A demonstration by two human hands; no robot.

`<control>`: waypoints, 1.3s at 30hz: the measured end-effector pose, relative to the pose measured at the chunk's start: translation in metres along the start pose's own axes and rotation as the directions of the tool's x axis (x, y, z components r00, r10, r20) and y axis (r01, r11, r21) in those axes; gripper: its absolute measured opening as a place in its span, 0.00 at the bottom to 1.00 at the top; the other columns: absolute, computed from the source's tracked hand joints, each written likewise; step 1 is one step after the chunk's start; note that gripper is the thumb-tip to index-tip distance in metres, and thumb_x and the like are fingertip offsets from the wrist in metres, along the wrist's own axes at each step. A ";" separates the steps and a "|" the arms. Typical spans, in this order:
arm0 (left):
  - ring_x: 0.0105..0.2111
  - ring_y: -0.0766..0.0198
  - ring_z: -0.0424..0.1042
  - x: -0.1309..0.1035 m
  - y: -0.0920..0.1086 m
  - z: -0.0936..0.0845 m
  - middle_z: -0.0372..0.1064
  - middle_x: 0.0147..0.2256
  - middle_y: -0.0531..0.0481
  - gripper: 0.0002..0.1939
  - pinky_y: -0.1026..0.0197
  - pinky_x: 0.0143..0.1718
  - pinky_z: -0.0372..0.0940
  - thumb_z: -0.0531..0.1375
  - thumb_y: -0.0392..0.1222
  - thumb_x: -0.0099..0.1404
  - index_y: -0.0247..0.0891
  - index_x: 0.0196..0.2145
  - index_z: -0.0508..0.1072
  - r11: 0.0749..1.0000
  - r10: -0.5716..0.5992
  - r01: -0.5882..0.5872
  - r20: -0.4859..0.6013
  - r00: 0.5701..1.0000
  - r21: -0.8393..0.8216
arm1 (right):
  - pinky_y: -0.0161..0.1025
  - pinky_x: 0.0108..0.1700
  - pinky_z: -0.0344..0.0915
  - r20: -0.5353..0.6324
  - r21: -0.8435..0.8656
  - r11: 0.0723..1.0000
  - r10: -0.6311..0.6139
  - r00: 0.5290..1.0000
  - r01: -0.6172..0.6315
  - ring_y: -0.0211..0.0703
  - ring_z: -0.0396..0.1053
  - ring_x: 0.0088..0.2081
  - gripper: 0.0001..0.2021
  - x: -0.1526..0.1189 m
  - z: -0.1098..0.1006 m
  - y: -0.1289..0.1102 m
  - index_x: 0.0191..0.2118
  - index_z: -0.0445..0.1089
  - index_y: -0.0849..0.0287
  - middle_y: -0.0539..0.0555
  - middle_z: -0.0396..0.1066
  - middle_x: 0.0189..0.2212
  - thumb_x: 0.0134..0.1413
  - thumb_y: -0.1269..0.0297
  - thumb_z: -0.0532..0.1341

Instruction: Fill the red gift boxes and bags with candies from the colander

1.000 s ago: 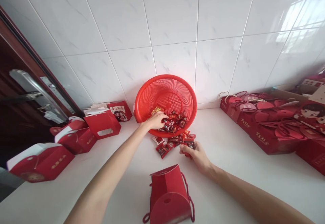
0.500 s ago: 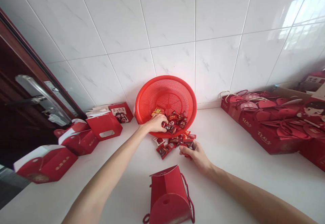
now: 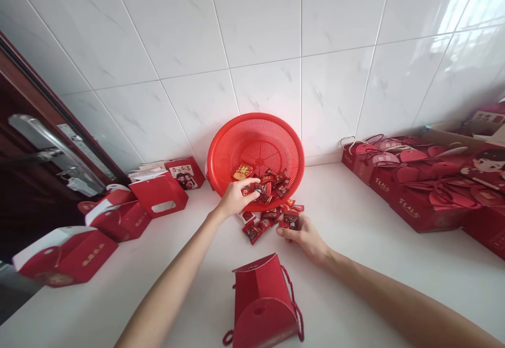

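A red plastic basket (image 3: pixel 215 163) leans tilted against the wall, its mouth facing me, with wrapped candies (image 3: pixel 279 186) lying in its lower part. At its front rim my left hand (image 3: pixel 236 196) pinches a small red-wrapped candy (image 3: pixel 259 189) between thumb and fingers. My right hand (image 3: pixel 305 236) is closed around one or more wrapped candies (image 3: pixel 291 222) just in front of the basket. More candies (image 3: pixel 254 230) are heaped on the counter between the hands. Nearer to me stands a red gift box (image 3: pixel 262 298) with a cord handle.
Several open red boxes (image 3: pixel 67 256) stand at the left, near a door with a metal handle (image 3: pixel 51 137). Rows of closed red boxes (image 3: pixel 414 190) fill the right side of the white counter (image 3: pixel 189 290). A tiled wall (image 3: pixel 268 21) bounds the back.
My left hand has drawn back from inside the basket toward its front rim, with a candy now showing in its fingers. My right hand has barely moved; the camera view has shifted slightly.
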State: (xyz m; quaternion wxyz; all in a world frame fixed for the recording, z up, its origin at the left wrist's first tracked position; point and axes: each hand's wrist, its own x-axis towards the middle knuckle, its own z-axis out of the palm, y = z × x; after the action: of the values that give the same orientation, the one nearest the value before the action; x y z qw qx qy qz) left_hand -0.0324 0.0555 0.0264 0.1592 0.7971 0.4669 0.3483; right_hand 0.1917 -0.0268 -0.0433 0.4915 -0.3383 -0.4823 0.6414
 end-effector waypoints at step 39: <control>0.37 0.58 0.78 -0.003 0.033 0.036 0.80 0.36 0.46 0.18 0.61 0.39 0.71 0.56 0.51 0.69 0.34 0.40 0.78 0.958 -0.029 -0.003 -0.109 0.994 -0.288 | 0.38 0.28 0.62 0.001 0.040 0.999 -0.026 1.000 0.026 0.37 0.63 0.25 0.20 0.004 -0.003 0.003 0.33 0.71 0.58 0.49 0.69 0.26 0.42 0.49 0.75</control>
State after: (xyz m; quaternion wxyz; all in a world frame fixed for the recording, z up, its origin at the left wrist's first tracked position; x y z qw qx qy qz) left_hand 0.0130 0.0379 0.0188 0.2493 0.7415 0.4248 0.4555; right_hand 0.1928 -0.0216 -0.0465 0.5061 -0.3214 -0.4741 0.6448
